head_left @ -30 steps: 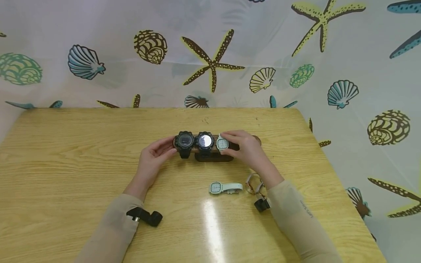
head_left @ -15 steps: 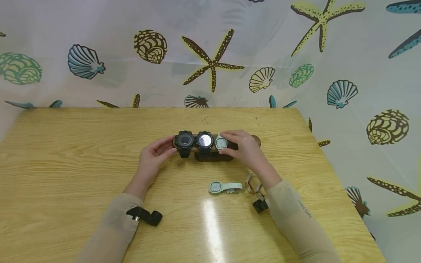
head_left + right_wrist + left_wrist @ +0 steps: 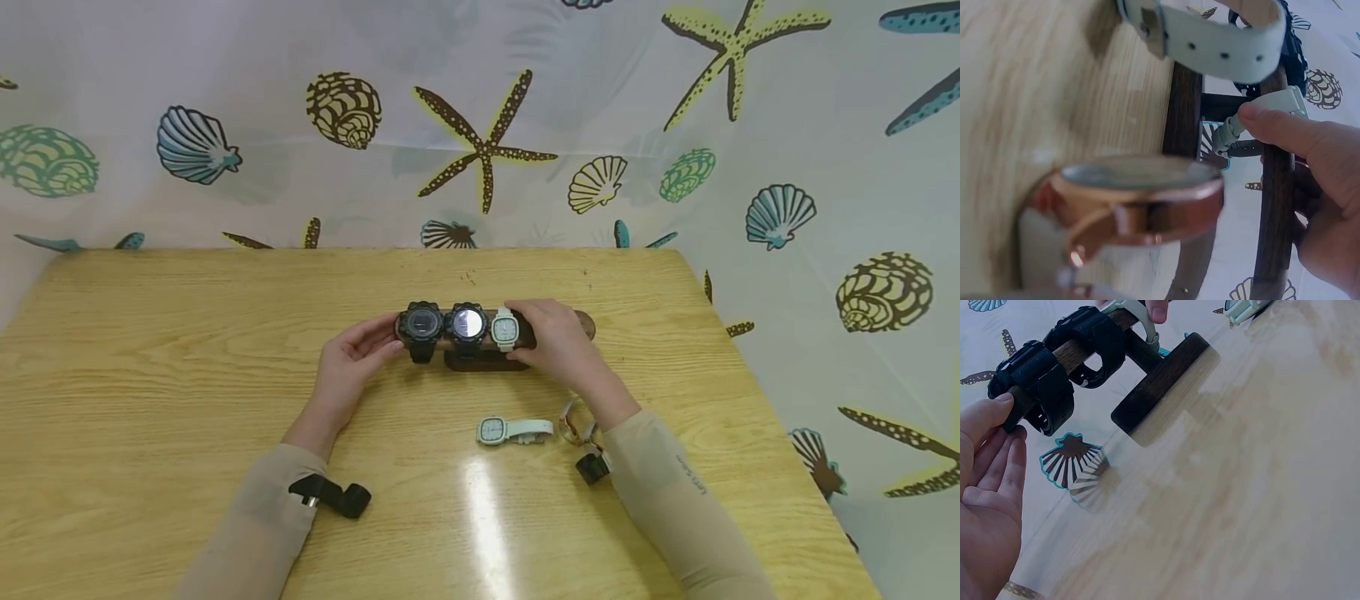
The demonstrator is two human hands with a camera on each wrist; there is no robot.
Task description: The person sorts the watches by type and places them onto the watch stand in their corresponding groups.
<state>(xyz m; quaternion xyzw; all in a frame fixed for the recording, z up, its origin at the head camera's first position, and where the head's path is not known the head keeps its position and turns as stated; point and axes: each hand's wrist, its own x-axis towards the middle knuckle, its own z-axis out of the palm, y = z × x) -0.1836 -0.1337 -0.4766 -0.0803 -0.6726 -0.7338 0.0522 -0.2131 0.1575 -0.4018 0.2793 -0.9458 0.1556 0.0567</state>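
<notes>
A dark wooden watch stand point(image 3: 487, 362) stands on the table. Two black sports watches, the left one point(image 3: 423, 323) and the middle one point(image 3: 468, 323), are round its bar. My left hand point(image 3: 347, 362) pinches the bar's left end between thumb and fingers, beside the left black watch. A pale green square-faced watch point(image 3: 505, 330) is round the bar, right of the black ones. My right hand point(image 3: 558, 340) grips this watch; in the right wrist view the thumb point(image 3: 1266, 122) presses its strap and the fingers lie behind the bar, partly hidden.
A second pale green watch point(image 3: 492, 430) lies on the table in front of the stand. A rose-gold watch with a pale strap point(image 3: 1147, 212) is near my right wrist. Shell-patterned cloth point(image 3: 262, 167) hangs behind the table and on its right.
The pale green watch has shifted slightly left along the bar with my right hand. My right fingers now sit a little further right of its face. My left hand keeps its place.
</notes>
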